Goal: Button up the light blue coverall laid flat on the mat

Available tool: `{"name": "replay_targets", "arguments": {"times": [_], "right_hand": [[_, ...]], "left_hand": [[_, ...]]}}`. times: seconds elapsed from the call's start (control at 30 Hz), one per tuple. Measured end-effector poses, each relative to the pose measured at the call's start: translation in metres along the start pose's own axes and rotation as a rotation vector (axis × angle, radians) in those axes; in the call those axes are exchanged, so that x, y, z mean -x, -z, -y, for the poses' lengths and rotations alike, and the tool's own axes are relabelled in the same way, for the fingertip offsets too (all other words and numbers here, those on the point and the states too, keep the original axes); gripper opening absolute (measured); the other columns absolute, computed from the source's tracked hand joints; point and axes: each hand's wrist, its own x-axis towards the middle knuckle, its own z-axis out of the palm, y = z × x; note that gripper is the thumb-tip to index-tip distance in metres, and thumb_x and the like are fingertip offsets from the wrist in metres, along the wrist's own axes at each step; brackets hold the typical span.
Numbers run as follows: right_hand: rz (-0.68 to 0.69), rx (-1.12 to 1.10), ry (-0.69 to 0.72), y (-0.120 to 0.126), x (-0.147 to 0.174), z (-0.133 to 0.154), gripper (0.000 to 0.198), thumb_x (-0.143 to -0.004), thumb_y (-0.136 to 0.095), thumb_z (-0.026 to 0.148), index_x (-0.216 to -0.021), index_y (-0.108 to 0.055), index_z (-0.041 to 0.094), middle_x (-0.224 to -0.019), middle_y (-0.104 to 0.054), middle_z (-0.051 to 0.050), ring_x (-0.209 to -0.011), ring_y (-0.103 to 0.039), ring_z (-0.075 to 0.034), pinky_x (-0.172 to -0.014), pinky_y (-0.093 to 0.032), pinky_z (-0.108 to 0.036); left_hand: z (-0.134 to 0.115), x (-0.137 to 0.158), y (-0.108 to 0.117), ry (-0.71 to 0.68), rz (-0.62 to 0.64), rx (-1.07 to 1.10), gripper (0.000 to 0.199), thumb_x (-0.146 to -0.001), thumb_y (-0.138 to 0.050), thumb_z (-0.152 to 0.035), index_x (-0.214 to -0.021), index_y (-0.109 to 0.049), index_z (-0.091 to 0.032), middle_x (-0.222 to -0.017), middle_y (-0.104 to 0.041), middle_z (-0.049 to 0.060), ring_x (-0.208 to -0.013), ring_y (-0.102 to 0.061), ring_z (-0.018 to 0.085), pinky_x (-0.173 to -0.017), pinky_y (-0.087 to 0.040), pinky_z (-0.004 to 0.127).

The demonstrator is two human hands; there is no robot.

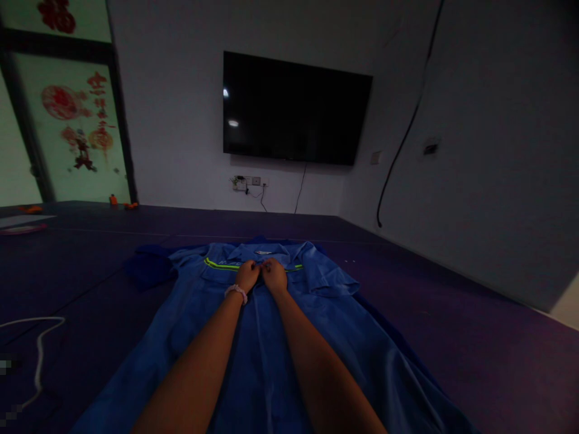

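A blue short-sleeved work shirt [344,337] lies spread out, front side up, with its collar at the far end and a yellow-green stripe across the chest. Both my hands meet at its front placket, just below the collar. My left hand [248,275], with a pink band on the wrist, has its fingers curled in a pinch on the shirt's front edge. Beside it, my right hand [274,276] is closed the same way, fingertips close to the left ones. Whatever button or fastener lies between the fingers is hidden. Darker blue cloth [147,268] shows under the shirt.
The dark purple floor mat [456,307] surrounds the shirt. A white cable [40,355] curls at the left. Small orange objects [113,199] lie near the glass door. Ahead, a television [296,111] hangs on the wall, and a black cable [402,144] dangles at the right.
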Motion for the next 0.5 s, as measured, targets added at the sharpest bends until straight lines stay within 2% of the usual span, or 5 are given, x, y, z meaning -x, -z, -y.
{"name": "replay_targets", "arguments": {"times": [0.5], "right_hand": [[-0.016, 0.079, -0.011, 0.0043, 0.0050, 0.0062, 0.014, -0.080, -0.053, 0.022, -0.088, -0.063, 0.019, -0.080, -0.068, -0.004, -0.076, -0.062, -0.015, -0.059, -0.038, -0.020]], "left_hand": [[-0.0029, 0.0012, 0.0021, 0.034, -0.014, -0.068, 0.023, -0.088, -0.049, -0.031, -0.100, -0.057, -0.013, -0.096, -0.060, 0.005, -0.083, -0.058, 0.015, -0.074, -0.050, 0.035]]}}
